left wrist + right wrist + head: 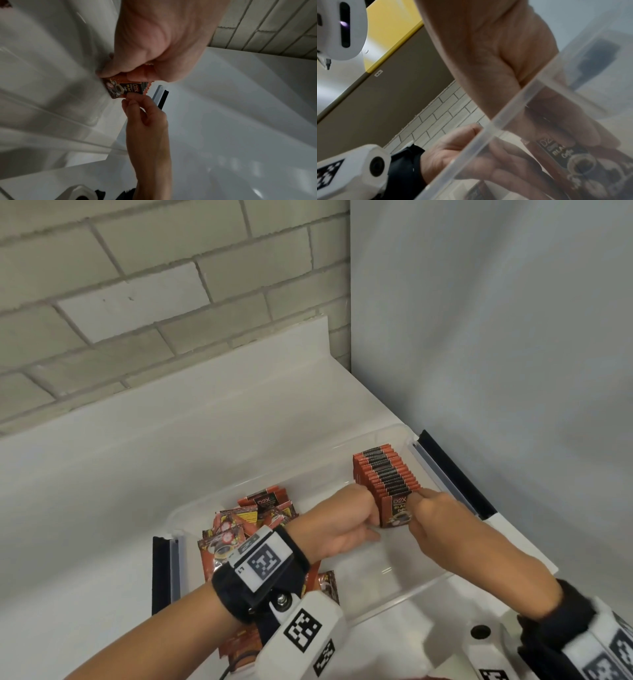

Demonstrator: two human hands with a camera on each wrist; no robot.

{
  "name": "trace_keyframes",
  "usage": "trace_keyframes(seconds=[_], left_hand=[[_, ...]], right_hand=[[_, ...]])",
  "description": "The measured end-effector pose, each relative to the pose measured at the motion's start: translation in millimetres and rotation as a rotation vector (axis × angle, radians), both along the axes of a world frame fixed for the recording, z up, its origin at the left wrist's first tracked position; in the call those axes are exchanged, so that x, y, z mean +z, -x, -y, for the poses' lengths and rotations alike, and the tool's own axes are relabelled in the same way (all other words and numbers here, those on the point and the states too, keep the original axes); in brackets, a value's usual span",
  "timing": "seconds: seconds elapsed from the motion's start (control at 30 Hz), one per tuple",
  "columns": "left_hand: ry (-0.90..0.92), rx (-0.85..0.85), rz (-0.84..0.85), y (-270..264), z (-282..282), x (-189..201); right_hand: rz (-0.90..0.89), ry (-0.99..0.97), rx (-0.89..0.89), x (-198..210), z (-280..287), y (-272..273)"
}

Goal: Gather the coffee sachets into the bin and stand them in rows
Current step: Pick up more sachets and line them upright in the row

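Observation:
A clear plastic bin point(404, 597) sits on the white counter. In its back right part, several red and black coffee sachets stand in a tight row point(387, 474). My left hand point(375, 518) curls round the near left end of that row, thumb and fingers pressing the sachets point(125, 87) together. My right hand point(416, 505) pinches the right edge of the front sachet point(397, 511), which faces me. Through the bin's wall in the right wrist view, the same front sachet point(570, 159) shows. Loose sachets point(246, 525) lie heaped in the bin's left part.
A brick wall point(137, 302) runs behind the counter and a plain grey wall point(496, 337) stands close on the right. Black clips sit on the bin's right end point(455, 474) and left end point(161, 573). Bare bin floor point(383, 563) lies in front of the row.

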State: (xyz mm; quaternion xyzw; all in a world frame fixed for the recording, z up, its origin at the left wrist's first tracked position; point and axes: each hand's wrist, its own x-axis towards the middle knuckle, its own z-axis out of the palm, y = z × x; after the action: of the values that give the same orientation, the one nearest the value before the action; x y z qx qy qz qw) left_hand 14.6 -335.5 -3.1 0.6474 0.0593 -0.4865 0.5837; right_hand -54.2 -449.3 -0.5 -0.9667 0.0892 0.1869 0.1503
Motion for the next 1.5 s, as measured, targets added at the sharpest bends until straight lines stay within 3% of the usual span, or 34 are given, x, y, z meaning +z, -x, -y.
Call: trace_keyframes(seconds=[0.1,0.27,0.6,0.73,0.97,1.27,1.37,1.5], left_hand=[[-0.001,-0.020,-0.005,2.5,-0.2,2.7],[-0.048,0.078,0.004,-7.0,-1.4,-0.1],[0.044,0.036,0.011,-12.5,-2.3,-9.3],[-0.004,0.082,-0.060,-10.4,-7.1,-11.2],[0.108,0.016,-0.199,1.9,-9.5,-20.0],[0.136,-0.036,-0.169,0.3,-7.6,-21.0],[0.090,-0.072,-0.114,-4.3,-13.5,-15.6],[-0.066,-0.240,0.174,-19.3,-43.9,11.5]], right_hand=[[0.007,0.013,0.028,4.8,2.9,2.4],[0.176,-0.001,0.059,19.9,0.7,-2.9],[0.016,0.042,0.148,8.2,-11.3,-17.9],[0.163,-0.067,0.050,17.6,-1.0,-6.7],[-0.105,0.057,-0.007,7.7,-0.7,3.9],[-0.098,0.028,-0.038,1.7,-5.1,-1.3],[-0.111,0.023,-0.002,3.4,-1.4,0.7],[-0.115,-0.027,0.064,8.3,4.5,3.6]])
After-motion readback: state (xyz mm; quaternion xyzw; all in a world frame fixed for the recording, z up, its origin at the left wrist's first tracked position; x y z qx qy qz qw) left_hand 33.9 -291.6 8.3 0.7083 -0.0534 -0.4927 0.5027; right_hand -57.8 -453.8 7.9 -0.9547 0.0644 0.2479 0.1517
